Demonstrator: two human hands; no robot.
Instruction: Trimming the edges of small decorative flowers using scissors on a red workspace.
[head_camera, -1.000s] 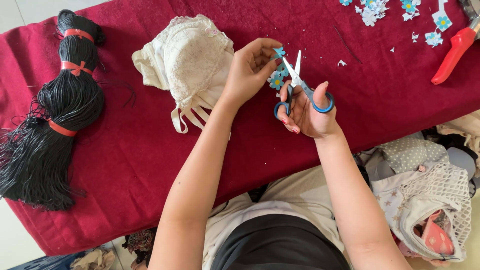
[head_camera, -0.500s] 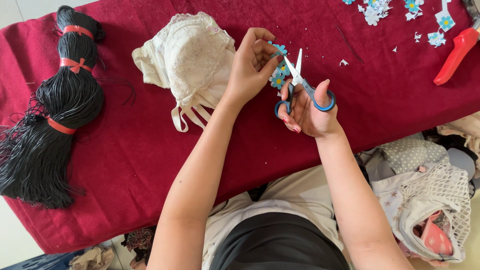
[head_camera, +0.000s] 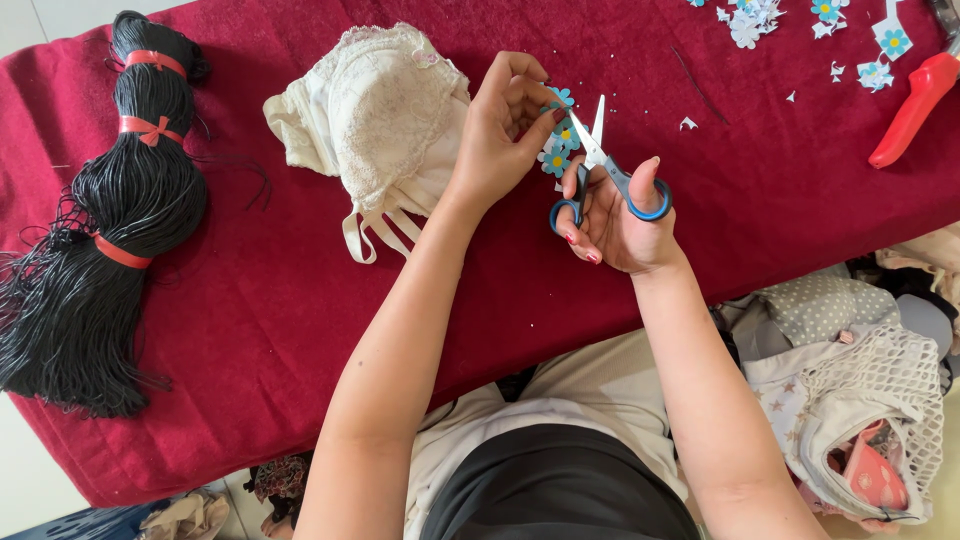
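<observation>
- Gripping a pair of blue-handled scissors (head_camera: 603, 165), the right hand (head_camera: 618, 222) has its thumb through one loop and its fingers (head_camera: 572, 215) curled through and about the other.
- Long axis of the scissors runs from the loops near the person up and slightly left to the blade tips, which point away from the person; the blades stand slightly parted near the tips.
- Pinching a strip of small blue paper flowers (head_camera: 558, 130), the left hand (head_camera: 500, 130) has its fingertips closed on the upper flowers while the lower ones hang free beside the blades.
- Strip and scissors sit together above the middle of the counter, which is covered with a dark red cloth (head_camera: 300, 330); the strip runs roughly top to bottom, just left of the blades and touching or nearly touching them.
- Just left of the left hand lies a cream lace garment (head_camera: 375, 110) with straps trailing towards the person.
- Far left lies a long bundle of black cord (head_camera: 120, 230) tied with red bands.
- At the far right corner lie cut blue and white flower scraps (head_camera: 820, 25) and a red-handled tool (head_camera: 915, 105).
- A mesh bag of fabrics (head_camera: 860, 400) sits off the counter at the right.
</observation>
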